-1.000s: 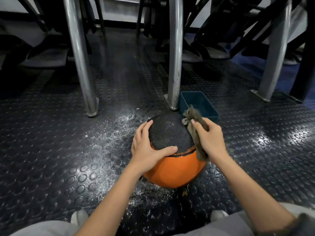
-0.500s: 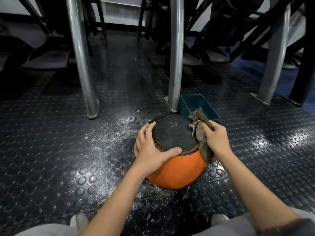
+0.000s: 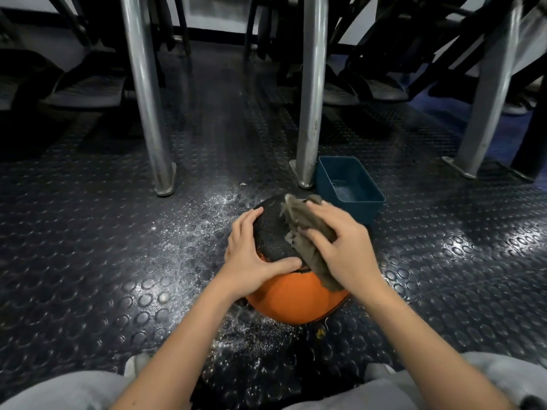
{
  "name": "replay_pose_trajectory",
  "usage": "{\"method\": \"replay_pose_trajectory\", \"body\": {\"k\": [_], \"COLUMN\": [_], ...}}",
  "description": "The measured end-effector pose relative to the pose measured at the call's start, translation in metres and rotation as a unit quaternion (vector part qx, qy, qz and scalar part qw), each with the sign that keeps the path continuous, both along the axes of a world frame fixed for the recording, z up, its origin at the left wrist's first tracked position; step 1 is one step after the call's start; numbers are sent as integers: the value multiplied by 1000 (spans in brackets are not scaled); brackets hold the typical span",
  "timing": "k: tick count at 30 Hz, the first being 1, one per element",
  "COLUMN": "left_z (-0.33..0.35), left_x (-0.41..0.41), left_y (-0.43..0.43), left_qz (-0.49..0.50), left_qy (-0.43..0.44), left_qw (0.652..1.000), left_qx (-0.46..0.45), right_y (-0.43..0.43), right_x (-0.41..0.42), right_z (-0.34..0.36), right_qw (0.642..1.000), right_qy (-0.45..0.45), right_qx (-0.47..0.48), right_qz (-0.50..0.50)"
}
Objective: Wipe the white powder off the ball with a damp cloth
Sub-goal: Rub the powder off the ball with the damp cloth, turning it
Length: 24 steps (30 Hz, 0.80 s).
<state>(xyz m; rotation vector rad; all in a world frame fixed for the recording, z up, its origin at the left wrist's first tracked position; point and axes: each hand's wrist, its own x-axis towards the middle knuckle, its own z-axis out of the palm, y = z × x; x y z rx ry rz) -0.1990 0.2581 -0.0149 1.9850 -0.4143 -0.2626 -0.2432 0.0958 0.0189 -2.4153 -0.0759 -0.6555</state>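
An orange and black ball (image 3: 291, 294) rests on the studded rubber floor between my knees. My left hand (image 3: 251, 255) lies flat on its left side, fingers spread over the black panel, thumb along the seam. A grey-brown damp cloth (image 3: 305, 232) is pressed onto the top of the black panel under my right hand (image 3: 344, 250), which grips it; the cloth's tail hangs down over the orange part. White powder (image 3: 213, 214) is scattered on the floor left of the ball and in front of it.
A blue plastic tub (image 3: 349, 184) with a little water stands just behind the ball on the right. Metal posts (image 3: 307, 119) (image 3: 148, 113) rise from the floor behind it, another (image 3: 485, 113) at far right. Dark gym equipment lines the back.
My right hand has slid the cloth from the ball's right side up and left onto the top of the black panel. The left hand has stayed on the ball.
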Motion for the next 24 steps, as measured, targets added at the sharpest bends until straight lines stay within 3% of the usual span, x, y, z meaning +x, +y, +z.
{"method": "replay_pose_trajectory", "body": {"k": [5,11,14,17,19,24], "left_z": [5,1,-1,3,4,1], "left_x": [-5,-13,-14,-11,-9,-12], "left_y": [-11,-22,-21,-16,-14,-15], "left_qz": [-15,-36,-3,40,19,16], "left_qy": [-12,-60,-54,22,63,55], "left_qw": [1000,997,998,998,997,998], "left_qx": [12,27,26,44,36,-6], "right_y": [-33,-61,-60,-56,-53,-6], "right_x": [19,22,21,17,9,-5], "right_z": [11,-4,-13,-13,-8,12], "right_qw": [975,898,904,915,927,995], "right_qy": [81,133,128,130,118,20], "right_qx": [174,364,343,302,275,91], "right_qz": [-111,-210,-221,-233,-225,-38]}}
